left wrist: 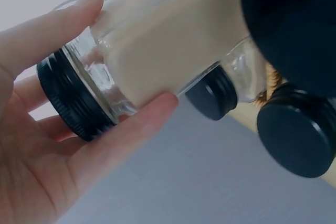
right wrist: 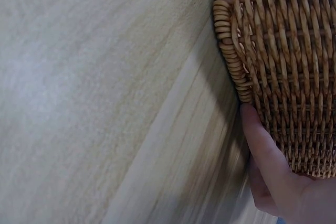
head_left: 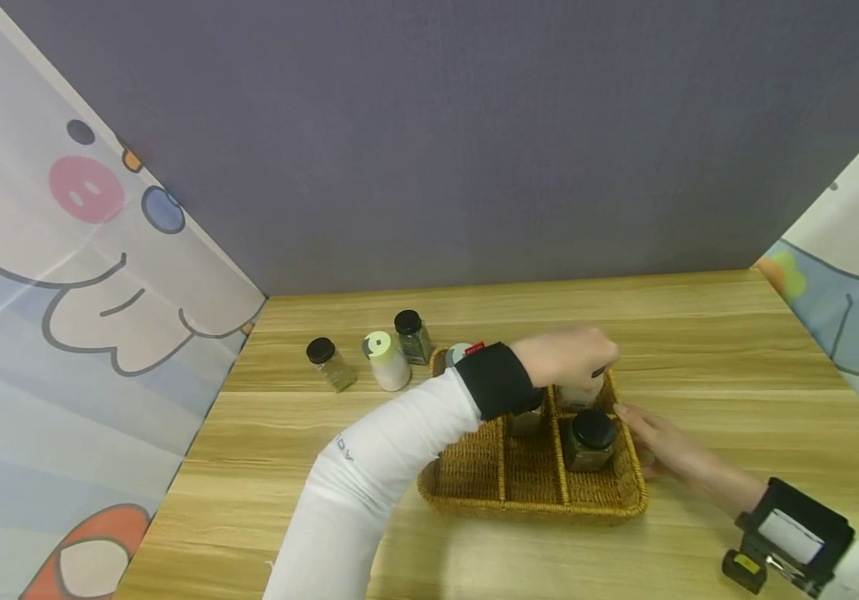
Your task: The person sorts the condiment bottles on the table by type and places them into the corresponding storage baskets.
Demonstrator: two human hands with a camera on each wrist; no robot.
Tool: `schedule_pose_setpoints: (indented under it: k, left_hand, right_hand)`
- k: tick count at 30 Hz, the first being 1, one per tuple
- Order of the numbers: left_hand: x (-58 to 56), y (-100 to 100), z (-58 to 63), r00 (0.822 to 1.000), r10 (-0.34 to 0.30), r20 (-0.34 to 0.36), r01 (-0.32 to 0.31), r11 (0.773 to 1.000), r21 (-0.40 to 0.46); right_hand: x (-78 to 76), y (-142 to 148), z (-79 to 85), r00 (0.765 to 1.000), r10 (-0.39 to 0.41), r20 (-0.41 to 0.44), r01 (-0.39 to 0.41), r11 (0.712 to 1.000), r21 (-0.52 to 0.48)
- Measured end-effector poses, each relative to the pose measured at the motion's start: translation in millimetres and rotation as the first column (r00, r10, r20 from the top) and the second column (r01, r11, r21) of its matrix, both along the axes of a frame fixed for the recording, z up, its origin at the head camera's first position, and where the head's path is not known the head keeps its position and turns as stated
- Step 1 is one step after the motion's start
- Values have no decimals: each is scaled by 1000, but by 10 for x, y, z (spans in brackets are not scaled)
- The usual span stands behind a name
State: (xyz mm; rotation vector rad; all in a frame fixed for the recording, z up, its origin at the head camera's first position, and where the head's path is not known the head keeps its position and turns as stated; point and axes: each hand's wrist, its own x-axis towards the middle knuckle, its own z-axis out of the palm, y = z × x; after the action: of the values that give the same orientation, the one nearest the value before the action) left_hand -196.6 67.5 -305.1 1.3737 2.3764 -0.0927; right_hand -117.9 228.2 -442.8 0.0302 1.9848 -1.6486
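Note:
My left hand (head_left: 575, 358) reaches over the back right compartment of a woven basket (head_left: 534, 505) with dividers. Thumb and fingers grip a glass jar (left wrist: 168, 40) of beige powder around its black-lidded end; in the head view the jar (head_left: 579, 397) shows below the hand, within that compartment. Just in front of it stands another black-lidded jar (head_left: 590, 442). A further jar (head_left: 525, 422) sits in the middle column, partly hidden by my left wrist. Against the basket's outer right wall rests my right hand (head_left: 654, 442), one straight finger (right wrist: 265, 142) along the wicker.
Left of the basket stand a small black-lidded jar (head_left: 332, 364), a white container with a pale green top (head_left: 387, 361) and a dark-lidded jar (head_left: 412, 337). A round-topped container (head_left: 459, 354) shows at the back left corner. A grey wall (head_left: 436, 167) bounds the wooden table (head_left: 729, 350).

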Motion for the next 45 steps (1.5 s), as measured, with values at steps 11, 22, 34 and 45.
schedule_pose_setpoints:
  k: [11,22,34,45]
  left_hand:
    - [-15,-28,-133,999,22,26,-22,1000,0]
    - [20,-27,-165,1000,9,0,-9,1000,-17]
    - [37,-11,-218,998,-11,-64,9,999,-42]
    - [51,-17,-254,990,-59,-129,53,997,-50]
  right_hand:
    - [-1,-8,-8,1000,-6,2,6,1000,-7]
    - [3,-4,3,1000,-8,0,8,1000,-7]
    - [-8,0,-4,1000,0,-4,-1,1000,-27]
    - [-8,10,-21,1000,-9,-5,9,1000,-22]
